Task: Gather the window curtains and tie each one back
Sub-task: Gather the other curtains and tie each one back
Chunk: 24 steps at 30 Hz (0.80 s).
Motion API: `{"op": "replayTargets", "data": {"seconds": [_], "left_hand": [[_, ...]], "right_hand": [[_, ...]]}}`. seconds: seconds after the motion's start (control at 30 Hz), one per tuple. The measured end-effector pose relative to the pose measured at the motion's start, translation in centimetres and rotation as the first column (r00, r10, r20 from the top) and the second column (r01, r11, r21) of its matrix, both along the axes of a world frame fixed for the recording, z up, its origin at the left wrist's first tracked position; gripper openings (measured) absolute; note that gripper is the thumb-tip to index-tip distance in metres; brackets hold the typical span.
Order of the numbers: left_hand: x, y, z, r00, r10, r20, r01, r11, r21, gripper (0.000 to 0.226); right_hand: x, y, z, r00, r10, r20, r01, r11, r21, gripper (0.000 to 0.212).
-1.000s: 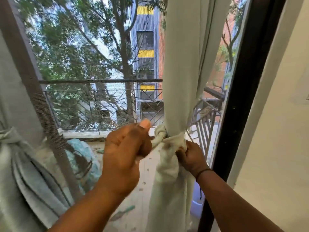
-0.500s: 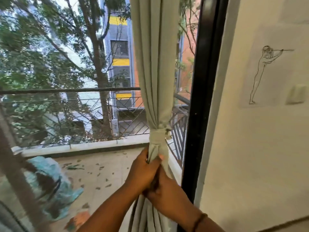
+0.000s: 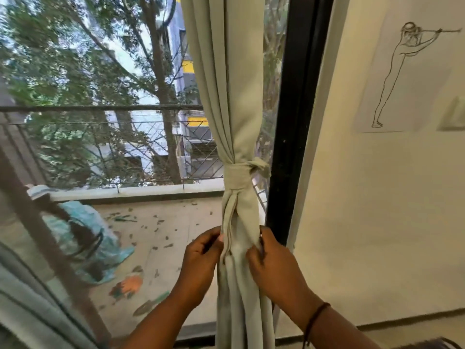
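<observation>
Now both hands, L (image 3: 198, 263) & R (image 3: 271, 265), pinch pleated fabric curtain (image 3: 226, 96) below knotted tie (image 3: 239, 176).

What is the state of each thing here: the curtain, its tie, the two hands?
Pale green fabric curtain: gathered into a bundle, hanging by the black window frame.
Matching fabric tie band: wrapped around the curtain, knotted on the right.
Left hand: pinching curtain folds below the tie.
Right hand: gripping the curtain's right edge.
</observation>
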<state>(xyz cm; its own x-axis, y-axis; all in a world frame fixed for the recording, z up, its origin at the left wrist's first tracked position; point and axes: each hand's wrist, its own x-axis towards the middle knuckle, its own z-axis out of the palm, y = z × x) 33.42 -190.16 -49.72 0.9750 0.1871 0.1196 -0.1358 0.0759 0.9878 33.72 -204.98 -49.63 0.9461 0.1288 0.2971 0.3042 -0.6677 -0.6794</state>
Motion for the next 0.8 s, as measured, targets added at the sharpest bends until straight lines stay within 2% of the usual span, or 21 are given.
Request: {"op": "replayTargets", "data": {"seconds": [0.1,0.17,0.27,0.37,0.43,0.5,0.57,0.63,0.67,0.73,0.8], "left_hand": [[-0.5,-0.7,0.0,0.988,0.116,0.106,-0.129,0.984,0.124,0.024],[-0.9,-1.7,0.0,0.977,0.161,0.137,-0.182,0.97,0.16,0.021],[-1.2,-2.8,0.2,0.958,0.219,0.184,-0.252,0.95,0.182,0.022],[-0.9,-3.2,0.8,0.943,0.21,0.256,-0.282,0.915,0.288,0.026],[-0.8,-3.7,1.0,0.947,0.183,0.263,-0.281,0.87,0.406,0.018],[-0.7,-4.0,0.6,0.946,0.19,0.263,-0.299,0.827,0.477,0.013],[-0.9,-4.3,0.4,0.942,0.233,0.241,-0.325,0.809,0.489,0.017],[-1.0,-4.5,0.2,0.942,0.239,0.237,-0.326,0.826,0.459,0.025],[-1.1,-4.7,0.0,0.946,0.221,0.239,-0.309,0.841,0.444,0.028],[-1.1,-5.2,0.2,0.952,0.187,0.244,-0.279,0.857,0.433,0.02],[-0.4,-5.2,0.5,0.959,0.164,0.231,-0.248,0.881,0.404,0.016]], "right_hand": [[0.6,-1.7,0.3,0.996,-0.062,0.068,0.061,0.998,0.022,0.027],[1.3,-2.6,0.6,0.986,-0.121,0.118,0.114,0.991,0.066,0.019],[1.5,-3.0,1.0,0.979,-0.11,0.174,0.1,0.993,0.068,0.009],[1.7,-2.8,0.6,0.979,-0.088,0.185,0.072,0.993,0.088,0.012],[2.1,-3.1,0.7,0.974,-0.169,0.15,0.148,0.979,0.143,0.003],[2.1,-3.8,0.8,0.944,-0.26,0.205,0.208,0.947,0.244,0.015],[1.0,-4.3,0.9,0.949,-0.123,0.29,0.026,0.948,0.316,0.023],[-0.6,-3.9,1.0,0.958,0.089,0.272,-0.175,0.934,0.311,0.036],[-1.1,-3.4,0.8,0.959,0.143,0.247,-0.214,0.933,0.29,0.042],[-0.9,-2.6,0.3,0.965,0.126,0.231,-0.192,0.937,0.292,0.045],[0.0,-2.3,0.6,0.975,0.042,0.218,-0.119,0.928,0.354,0.026]]}}
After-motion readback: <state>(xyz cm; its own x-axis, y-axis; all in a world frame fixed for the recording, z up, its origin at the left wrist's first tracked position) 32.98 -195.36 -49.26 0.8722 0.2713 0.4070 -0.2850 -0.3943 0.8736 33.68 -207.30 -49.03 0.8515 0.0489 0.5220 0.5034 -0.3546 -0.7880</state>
